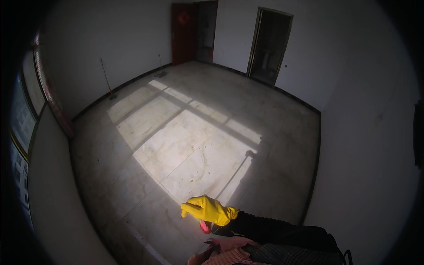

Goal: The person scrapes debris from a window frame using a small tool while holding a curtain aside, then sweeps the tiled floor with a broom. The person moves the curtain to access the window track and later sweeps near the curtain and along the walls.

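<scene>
My right hand (207,209) wears a yellow rubber glove and reaches in from the right in a dark sleeve (282,234). Its fingers are curled together, and whatever they grip is hidden behind the glove. Just under the glove shows a small red, bristly piece (205,227), perhaps part of a brush or broom; whether the hand holds it I cannot tell. Pinkish and dark checked cloth (238,252) of my clothing fills the bottom edge. My left hand is outside the picture.
Sunlit pale floor tiles (176,137) stretch ahead, crossed by window-frame shadows. A long-handled broom (106,77) leans on the left wall, with a long-handled dustpan (160,73) farther back. Beyond stand a red door (183,33) and a dark doorway (268,48). A window (22,115) lies left.
</scene>
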`<state>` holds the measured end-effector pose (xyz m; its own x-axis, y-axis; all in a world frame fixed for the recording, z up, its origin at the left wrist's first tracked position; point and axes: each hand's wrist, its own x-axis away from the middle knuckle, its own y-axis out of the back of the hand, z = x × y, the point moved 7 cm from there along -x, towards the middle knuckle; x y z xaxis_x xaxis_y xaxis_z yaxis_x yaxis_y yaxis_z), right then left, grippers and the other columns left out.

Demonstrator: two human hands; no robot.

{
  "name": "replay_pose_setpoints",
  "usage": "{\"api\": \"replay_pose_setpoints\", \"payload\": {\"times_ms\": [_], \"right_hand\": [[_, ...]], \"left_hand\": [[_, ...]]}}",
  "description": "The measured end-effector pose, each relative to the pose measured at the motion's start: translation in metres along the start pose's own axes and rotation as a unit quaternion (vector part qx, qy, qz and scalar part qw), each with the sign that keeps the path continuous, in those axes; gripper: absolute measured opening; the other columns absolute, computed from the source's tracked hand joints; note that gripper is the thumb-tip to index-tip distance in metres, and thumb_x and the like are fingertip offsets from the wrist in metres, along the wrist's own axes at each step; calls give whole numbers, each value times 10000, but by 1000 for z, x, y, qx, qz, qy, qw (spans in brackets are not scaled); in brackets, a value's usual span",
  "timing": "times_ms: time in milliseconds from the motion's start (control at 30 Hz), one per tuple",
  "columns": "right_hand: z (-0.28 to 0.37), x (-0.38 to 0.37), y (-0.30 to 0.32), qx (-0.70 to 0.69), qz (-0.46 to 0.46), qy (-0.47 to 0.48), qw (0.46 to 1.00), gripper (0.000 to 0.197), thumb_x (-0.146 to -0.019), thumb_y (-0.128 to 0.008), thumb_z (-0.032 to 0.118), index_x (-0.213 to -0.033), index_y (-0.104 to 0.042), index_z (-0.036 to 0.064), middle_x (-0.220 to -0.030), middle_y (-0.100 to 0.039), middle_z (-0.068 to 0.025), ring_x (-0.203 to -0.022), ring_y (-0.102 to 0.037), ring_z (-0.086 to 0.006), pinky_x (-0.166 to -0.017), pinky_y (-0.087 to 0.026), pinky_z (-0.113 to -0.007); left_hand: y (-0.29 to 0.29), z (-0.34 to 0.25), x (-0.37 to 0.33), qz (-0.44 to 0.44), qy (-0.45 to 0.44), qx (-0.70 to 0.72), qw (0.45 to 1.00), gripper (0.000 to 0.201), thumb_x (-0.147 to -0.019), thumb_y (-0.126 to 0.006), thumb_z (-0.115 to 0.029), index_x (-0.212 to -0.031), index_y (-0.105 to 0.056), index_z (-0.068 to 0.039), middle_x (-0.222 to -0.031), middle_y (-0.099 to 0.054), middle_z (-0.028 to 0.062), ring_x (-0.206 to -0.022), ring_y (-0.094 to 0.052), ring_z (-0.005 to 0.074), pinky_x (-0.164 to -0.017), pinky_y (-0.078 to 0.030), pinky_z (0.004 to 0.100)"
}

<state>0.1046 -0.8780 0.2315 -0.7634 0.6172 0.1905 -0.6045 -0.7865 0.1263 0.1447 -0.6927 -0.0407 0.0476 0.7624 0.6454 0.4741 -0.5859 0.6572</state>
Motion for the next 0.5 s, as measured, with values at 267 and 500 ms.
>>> {"api": "replay_pose_setpoints", "payload": {"times_ms": [267, 500], "right_hand": [[-13, -3, -2, 10, -1, -5, 1000, 323, -1015, -580, 280, -897, -712, 10, -888, -756, -63, -877, -714, -154, -803, -517, -260], [-38, -10, -2, -21, -51, 62, 997, 262, -1015, -530, 130, -884, -707, -13, -726, -677, -45, -579, -535, -80, -548, -444, -255]], "left_hand": [[14, -8, 28, 4, 22, -20, 1000, 352, -933, -571, -453, -889, -742, -148, -880, -739, 131, -833, -728, 366, -738, -582, 501], [197, -60, 156, -382, -210, 127, 891, 285, -836, -726, -93, -1109, -664, -38, -940, -681, 115, -726, -684, 303, -611, -560, 359]]}}
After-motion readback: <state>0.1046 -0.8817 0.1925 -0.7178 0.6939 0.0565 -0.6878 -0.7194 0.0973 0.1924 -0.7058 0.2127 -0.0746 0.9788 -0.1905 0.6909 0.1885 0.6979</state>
